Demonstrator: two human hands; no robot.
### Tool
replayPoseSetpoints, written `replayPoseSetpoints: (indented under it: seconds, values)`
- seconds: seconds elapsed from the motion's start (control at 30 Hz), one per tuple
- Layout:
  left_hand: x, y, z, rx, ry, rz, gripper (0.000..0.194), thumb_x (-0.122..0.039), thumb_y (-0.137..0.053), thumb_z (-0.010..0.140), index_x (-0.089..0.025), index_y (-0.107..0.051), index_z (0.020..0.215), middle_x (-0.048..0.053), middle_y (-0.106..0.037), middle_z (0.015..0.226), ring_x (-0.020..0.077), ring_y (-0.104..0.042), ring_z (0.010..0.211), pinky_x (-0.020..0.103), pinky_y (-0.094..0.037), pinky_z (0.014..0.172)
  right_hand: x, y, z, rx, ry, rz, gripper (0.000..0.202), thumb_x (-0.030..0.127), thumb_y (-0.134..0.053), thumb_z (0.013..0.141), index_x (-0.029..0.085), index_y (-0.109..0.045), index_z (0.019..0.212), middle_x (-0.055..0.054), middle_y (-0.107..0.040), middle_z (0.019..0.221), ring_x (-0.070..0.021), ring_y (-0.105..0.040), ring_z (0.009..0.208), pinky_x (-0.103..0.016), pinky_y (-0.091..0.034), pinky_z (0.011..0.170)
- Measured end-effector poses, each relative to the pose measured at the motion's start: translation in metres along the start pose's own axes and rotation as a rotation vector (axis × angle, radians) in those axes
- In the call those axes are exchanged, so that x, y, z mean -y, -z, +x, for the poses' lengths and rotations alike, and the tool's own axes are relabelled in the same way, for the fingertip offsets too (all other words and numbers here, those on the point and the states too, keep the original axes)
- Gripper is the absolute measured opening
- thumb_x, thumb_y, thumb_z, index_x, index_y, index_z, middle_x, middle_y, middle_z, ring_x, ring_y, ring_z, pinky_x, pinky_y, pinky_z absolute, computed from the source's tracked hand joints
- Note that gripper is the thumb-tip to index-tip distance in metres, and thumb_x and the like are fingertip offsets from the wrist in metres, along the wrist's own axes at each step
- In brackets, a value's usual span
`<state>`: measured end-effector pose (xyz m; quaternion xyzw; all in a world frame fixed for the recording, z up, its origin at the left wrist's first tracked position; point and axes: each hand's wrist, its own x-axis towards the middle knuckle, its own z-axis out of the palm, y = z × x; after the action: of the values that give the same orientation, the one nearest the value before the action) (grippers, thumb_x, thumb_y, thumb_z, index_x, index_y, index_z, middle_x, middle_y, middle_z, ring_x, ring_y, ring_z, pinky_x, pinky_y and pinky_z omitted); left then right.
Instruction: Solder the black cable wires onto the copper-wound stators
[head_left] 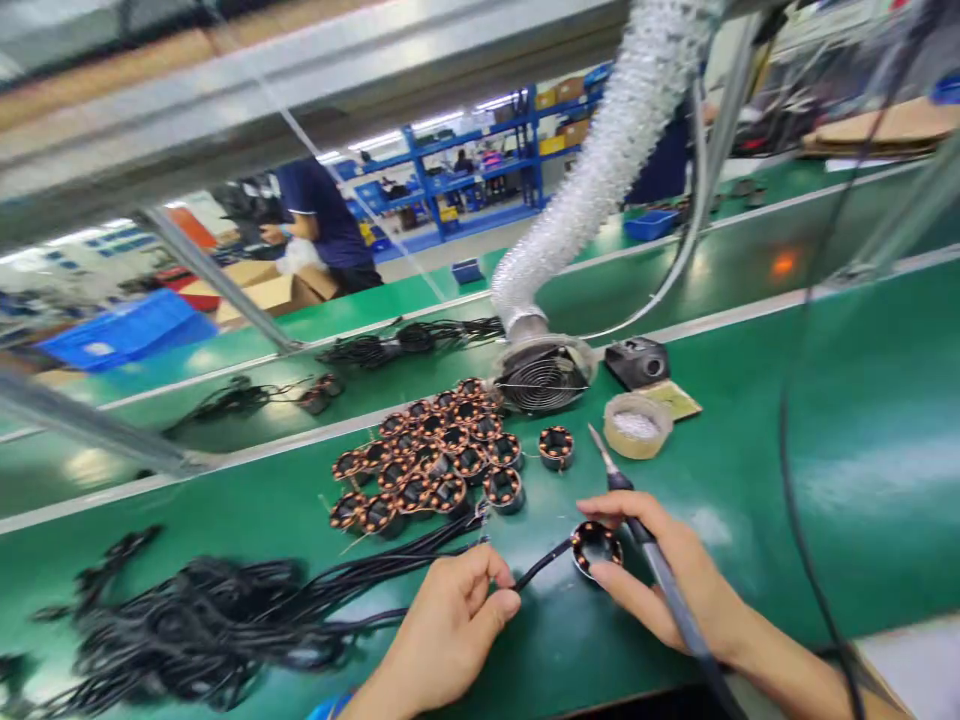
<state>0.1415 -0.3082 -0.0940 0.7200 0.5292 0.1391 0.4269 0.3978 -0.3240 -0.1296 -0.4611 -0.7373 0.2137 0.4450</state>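
Observation:
My left hand (459,622) pinches a black cable (541,566), whose end meets a round stator with copper windings (597,550). Thumb and fingers of my right hand (660,570) hold that stator from its right side, on the green bench. A soldering iron (652,550) lies across the same hand, its tip pointing up and away toward the back. Beyond the hands stands a single wound stator (556,448), and left of it a group of several more (431,455). Many black cables (217,625) lie heaped at the left.
Behind the stators, a fume extractor inlet (544,375) hangs on a silver flexible duct (592,170). A round tub (637,425) and a black stand (637,362) are right of it. A dark cord (787,440) hangs at the right. A person (326,225) stands across the line.

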Motion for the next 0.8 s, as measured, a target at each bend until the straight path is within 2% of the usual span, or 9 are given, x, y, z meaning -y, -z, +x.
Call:
replayPoseSetpoints:
  seconds: [0.1,0.23,0.37,0.43,0.5,0.57,0.7,0.8]
  values:
    - [-0.001,-0.013,0.008,0.045,-0.027,0.114,0.02,-0.033,-0.052,0.09,-0.017,-0.057,0.079,-0.01,-0.027,0.051,0.0108,-0.031,0.051,0.025,-0.022,0.053,0.012,-0.005,0.003,-0.018,-0.075,0.154,0.036,0.019,-0.059,0.083,0.023,-0.048,0.116,-0.003,-0.069,0.097,-0.0146,-0.069,0.081,-0.024,-0.057,0.074]
    - [-0.012,-0.01,0.01,0.089,-0.071,0.18,0.017,-0.032,-0.052,0.091,-0.018,-0.058,0.083,-0.008,-0.032,0.053,0.012,-0.036,0.052,0.026,-0.024,0.055,0.019,-0.011,0.004,-0.046,-0.061,0.233,0.028,0.013,-0.053,0.087,0.024,-0.049,0.112,0.0,-0.067,0.086,-0.012,-0.066,0.075,-0.022,-0.055,0.07]
    - [-0.021,-0.004,0.021,0.118,-0.238,0.097,0.029,-0.033,-0.04,0.099,-0.018,-0.06,0.086,-0.002,-0.052,0.07,0.014,-0.048,0.068,0.026,-0.035,0.066,0.024,-0.015,0.011,-0.064,0.026,0.217,0.028,0.011,-0.055,0.087,0.025,-0.051,0.111,0.002,-0.068,0.086,-0.0101,-0.066,0.073,-0.019,-0.055,0.071]
    - [-0.024,-0.005,0.026,0.119,-0.339,0.039,0.034,-0.035,-0.035,0.101,-0.018,-0.06,0.086,0.001,-0.054,0.081,0.0153,-0.05,0.078,0.026,-0.038,0.073,0.026,-0.017,0.015,-0.091,0.11,0.188,0.031,0.008,-0.055,0.087,0.025,-0.052,0.113,0.001,-0.07,0.09,-0.0107,-0.068,0.077,-0.019,-0.056,0.074]
    - [-0.024,-0.009,0.03,0.13,-0.379,-0.04,0.038,-0.038,-0.034,0.102,-0.018,-0.059,0.084,0.002,-0.051,0.084,0.0159,-0.05,0.083,0.026,-0.041,0.077,0.026,-0.019,0.019,-0.111,0.18,0.16,0.034,0.008,-0.055,0.086,0.025,-0.052,0.116,-0.002,-0.071,0.096,-0.0129,-0.07,0.083,-0.021,-0.058,0.077]
    - [-0.021,-0.014,0.032,0.167,-0.346,-0.183,0.045,-0.045,-0.031,0.102,-0.017,-0.057,0.08,0.002,-0.05,0.085,0.0145,-0.052,0.08,0.025,-0.044,0.074,0.024,-0.019,0.02,-0.111,0.185,0.147,0.034,0.009,-0.055,0.087,0.025,-0.052,0.117,-0.003,-0.072,0.098,-0.0141,-0.071,0.082,-0.022,-0.059,0.075]
    - [-0.012,-0.021,0.038,0.263,-0.221,-0.405,0.054,-0.059,-0.03,0.098,-0.015,-0.054,0.078,-0.001,-0.049,0.074,0.0076,-0.047,0.054,0.019,-0.04,0.051,0.011,-0.016,0.013,-0.117,0.092,0.064,0.023,0.02,-0.061,0.089,0.024,-0.055,0.11,-0.002,-0.072,0.09,-0.0137,-0.072,0.073,-0.019,-0.06,0.07]
    - [-0.014,-0.027,0.04,0.196,-0.185,-0.371,0.038,-0.046,-0.038,0.099,-0.017,-0.054,0.082,-0.002,-0.054,0.068,0.0078,-0.051,0.058,0.017,-0.042,0.057,-0.003,-0.021,0.009,-0.146,0.042,0.005,0.024,0.037,-0.062,0.091,0.022,-0.057,0.11,-0.002,-0.07,0.083,-0.0131,-0.07,0.066,-0.018,-0.059,0.064]
